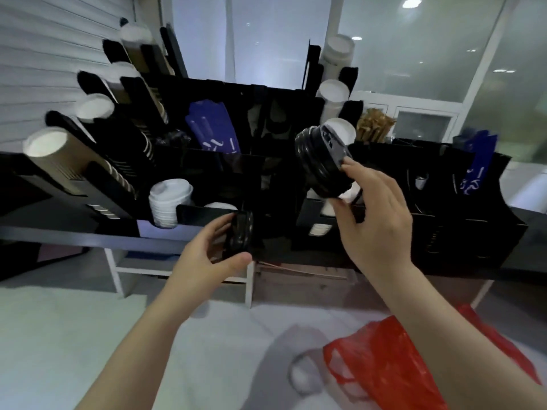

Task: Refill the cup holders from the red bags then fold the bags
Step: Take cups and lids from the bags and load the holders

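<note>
My right hand grips a stack of black lids, held tilted in the air in front of the black cup holder rack. Lower down, my left hand holds a smaller stack of black lids at the rack's front lower slot. Beside that slot sits a stack of white lids. Paper cup stacks lie slanted in the rack's left tubes. A red plastic bag lies crumpled on the floor at lower right, partly hidden by my right forearm.
White cup stacks fill the rack's right tubes. Blue sleeves stand in a middle compartment, more at far right. Brown stirrers stand behind. A white frame supports the counter. A white object lies by the bag.
</note>
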Available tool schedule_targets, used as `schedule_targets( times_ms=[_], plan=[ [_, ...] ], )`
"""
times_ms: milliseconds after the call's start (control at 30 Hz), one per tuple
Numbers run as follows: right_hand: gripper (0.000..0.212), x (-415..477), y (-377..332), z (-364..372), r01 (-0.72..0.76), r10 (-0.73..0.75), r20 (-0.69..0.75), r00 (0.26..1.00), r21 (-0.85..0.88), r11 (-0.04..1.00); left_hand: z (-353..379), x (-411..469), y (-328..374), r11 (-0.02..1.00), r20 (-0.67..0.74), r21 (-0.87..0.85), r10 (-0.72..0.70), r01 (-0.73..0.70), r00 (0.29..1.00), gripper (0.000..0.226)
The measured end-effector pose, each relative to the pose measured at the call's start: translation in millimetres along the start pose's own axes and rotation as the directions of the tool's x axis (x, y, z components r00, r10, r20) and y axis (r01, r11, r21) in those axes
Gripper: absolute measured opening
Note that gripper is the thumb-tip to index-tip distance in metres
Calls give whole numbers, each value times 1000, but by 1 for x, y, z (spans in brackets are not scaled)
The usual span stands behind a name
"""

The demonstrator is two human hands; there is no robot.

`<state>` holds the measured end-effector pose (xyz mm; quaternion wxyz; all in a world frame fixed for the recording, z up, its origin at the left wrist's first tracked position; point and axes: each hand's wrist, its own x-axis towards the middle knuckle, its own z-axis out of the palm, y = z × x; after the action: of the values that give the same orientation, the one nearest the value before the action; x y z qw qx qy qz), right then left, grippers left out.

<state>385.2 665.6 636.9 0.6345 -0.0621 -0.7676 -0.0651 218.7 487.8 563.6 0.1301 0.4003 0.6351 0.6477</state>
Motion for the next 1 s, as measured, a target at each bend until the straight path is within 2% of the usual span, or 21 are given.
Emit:
schedule_targets(
  times_ms=[67,133,200,267,333,433,533,600,767,833,933,1000],
  plan=[
    [33,3,-19,12,-1,0,17,1000,56,998,-13,7,0,1000,9,-6,-5,5,1000,64],
    [36,3,-37,26,-34,27,128,991,55,998,-26,12,-1,1000,18,-20,-11,11,1000,65],
    [38,-1,-50,42,-39,45,247,968,-29,999,-40,16,-3,1000,17,-9,-11,11,1000,67],
    [40,-5,-58,58,20,42,320,946,-188,982,-52,20,-5,1000,23,7,1,-2,1000,68],
    [33,-5,-60,73,128,27,374,927,-385,914,-62,24,-7,1000,45,17,4,-5,999,70],
    [18,-2,-62,94,269,53,459,887,-606,748,-76,30,-13,1000,75,18,0,-1,997,75],
    [35,-1,-70,114,404,84,561,823,-683,609,-85,36,-20,1000,109,30,3,-6,994,78],
    [37,-5,-70,126,497,81,634,769,-673,548,-90,40,-24,999,131,32,8,-13,991,75],
    [18,-19,-60,147,530,185,734,653,-618,581,-99,48,-29,1000,161,18,15,-18,987,67],
    [14,-23,-57,149,486,238,745,623,-607,629,-102,51,-31,1000,164,15,13,-16,986,66],
    [9,-23,-44,153,421,288,810,511,-528,738,-102,52,-34,1000,168,19,14,-17,986,66],
    [12,-22,-37,150,411,291,832,472,-500,762,-101,53,-35,1000,169,11,18,-20,985,65]
  ],
)
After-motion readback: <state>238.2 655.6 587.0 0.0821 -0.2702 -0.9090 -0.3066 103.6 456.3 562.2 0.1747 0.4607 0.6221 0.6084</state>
